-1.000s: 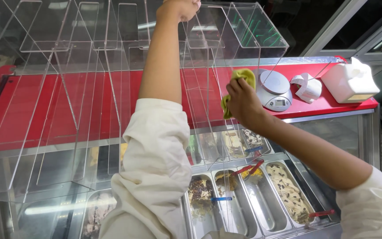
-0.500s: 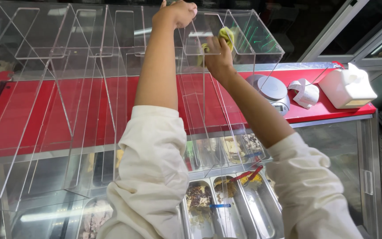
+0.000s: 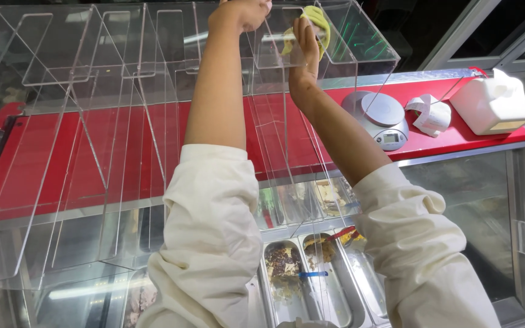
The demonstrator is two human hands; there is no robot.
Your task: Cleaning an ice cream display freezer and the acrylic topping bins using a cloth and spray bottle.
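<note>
A clear acrylic divider rack (image 3: 123,91) with several compartments stands tilted above a red counter (image 3: 44,158). My left hand (image 3: 241,13) grips its top edge, fingers closed around the plastic. My right hand (image 3: 306,42) presses a yellow-green cloth (image 3: 317,21) against an upper panel of the rack, just right of my left hand. Both arms wear white sleeves pushed up to the elbows.
A round silver scale (image 3: 378,112), a roll of white tape (image 3: 429,115) and a white box (image 3: 493,103) sit on the red counter at right. Below, steel tubs (image 3: 287,273) of food lie in a chilled case behind glass (image 3: 475,206).
My right hand with the cloth has risen from the rack's lower right side to its upper panel. The left hand has kept its hold on the top edge.
</note>
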